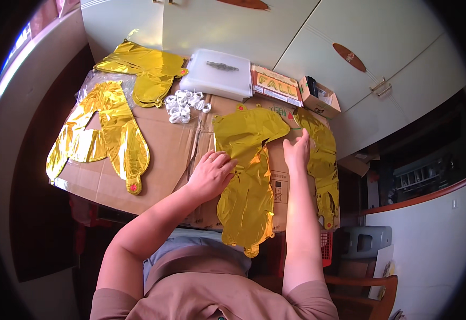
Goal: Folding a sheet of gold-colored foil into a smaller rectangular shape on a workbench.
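A flat gold foil letter balloon [248, 176] lies on brown cardboard [169, 160] in front of me. My left hand [211, 173] rests on the balloon's left edge with curled fingers, pressing it down. My right hand [297, 152] lies flat, fingers together, on the cardboard between this balloon and another gold foil balloon [322, 160] at the right. Neither hand lifts anything.
Two more gold foil balloons lie at the left [105, 133] and back left [145, 69]. A pile of white plastic rings [185, 105], a white plastic box [217, 73], a printed packet [277, 85] and a small open carton [319, 97] sit at the back. White cabinet doors [350, 37] stand behind.
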Available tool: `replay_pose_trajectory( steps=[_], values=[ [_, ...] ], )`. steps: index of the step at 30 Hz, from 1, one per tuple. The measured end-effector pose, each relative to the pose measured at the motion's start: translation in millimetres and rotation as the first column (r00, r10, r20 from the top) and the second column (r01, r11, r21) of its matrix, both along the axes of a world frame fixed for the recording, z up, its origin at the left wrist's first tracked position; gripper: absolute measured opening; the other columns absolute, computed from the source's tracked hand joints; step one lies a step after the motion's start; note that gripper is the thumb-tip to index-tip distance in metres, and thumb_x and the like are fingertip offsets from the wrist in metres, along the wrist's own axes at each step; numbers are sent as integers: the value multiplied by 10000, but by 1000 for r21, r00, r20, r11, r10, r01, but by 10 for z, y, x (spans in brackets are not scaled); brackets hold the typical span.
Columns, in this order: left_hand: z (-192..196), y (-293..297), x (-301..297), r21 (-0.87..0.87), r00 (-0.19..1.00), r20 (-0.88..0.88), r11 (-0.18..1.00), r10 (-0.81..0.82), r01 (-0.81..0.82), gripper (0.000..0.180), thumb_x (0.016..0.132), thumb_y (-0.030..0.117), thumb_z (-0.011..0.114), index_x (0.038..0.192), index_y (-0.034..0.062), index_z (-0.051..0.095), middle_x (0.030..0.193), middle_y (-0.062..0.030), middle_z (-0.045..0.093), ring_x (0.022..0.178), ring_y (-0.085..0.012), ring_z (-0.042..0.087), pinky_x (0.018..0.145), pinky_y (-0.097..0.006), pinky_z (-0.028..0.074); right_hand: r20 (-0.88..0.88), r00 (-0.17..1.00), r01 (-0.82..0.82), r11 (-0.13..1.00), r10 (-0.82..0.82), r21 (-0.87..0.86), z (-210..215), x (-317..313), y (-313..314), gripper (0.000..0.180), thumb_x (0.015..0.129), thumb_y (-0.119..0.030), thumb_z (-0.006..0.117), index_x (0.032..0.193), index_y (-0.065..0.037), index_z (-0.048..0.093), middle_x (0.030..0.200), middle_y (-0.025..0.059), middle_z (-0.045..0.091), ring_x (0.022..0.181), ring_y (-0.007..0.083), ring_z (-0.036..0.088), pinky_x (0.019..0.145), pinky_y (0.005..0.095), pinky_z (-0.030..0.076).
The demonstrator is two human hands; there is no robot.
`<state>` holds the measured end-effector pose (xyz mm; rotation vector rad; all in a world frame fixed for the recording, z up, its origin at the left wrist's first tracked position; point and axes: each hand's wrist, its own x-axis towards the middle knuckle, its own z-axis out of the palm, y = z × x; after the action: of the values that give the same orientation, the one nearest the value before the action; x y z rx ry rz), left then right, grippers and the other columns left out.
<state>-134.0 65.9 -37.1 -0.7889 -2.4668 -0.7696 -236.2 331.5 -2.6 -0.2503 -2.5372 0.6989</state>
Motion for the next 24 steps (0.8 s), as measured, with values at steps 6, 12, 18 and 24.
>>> replay_pose_trajectory(
  steps=[6,12,18,24],
  values=[
    [-12,-7,11,-8,1000,-17,1000,17,-17,354,844,211,705,1169,77,665,1156,-83,612,1192,-271,555,1085,-448,390,224,642,-757,560,733,336,450,1246,-280,566,781,-157,718,1320,-52,581,1381,181,526,1307,363,479,1121,497,363],
    [10,-7,-2,11,1000,-6,1000,-4,4,348,806,163,735,1135,67,672,1156,-104,622,1172,-306,573,1070,-456,416,454,399,-914,384,796,130,430,1959,-354,850,711,-342,822,1421,-20,483,1451,235,447,1357,402,419,1162,541,301],
    [-22,-5,-17,-11,1000,-23,1000,4,-5,324,831,199,712,1131,81,679,1121,-82,626,1141,-270,582,1055,-436,415,392,579,-813,543,715,210,333,2178,-584,1053,659,-505,865,1471,-26,394,1435,234,441,1331,406,432,1140,553,312],
    [-5,-4,-4,-7,1000,-18,1000,-11,10,329,818,189,729,1125,82,684,1140,-87,631,1125,-282,592,1047,-438,429,355,709,-704,642,609,304,73,2360,-846,894,677,-301,875,1414,-27,451,1411,244,461,1319,416,453,1133,499,348]
  ],
)
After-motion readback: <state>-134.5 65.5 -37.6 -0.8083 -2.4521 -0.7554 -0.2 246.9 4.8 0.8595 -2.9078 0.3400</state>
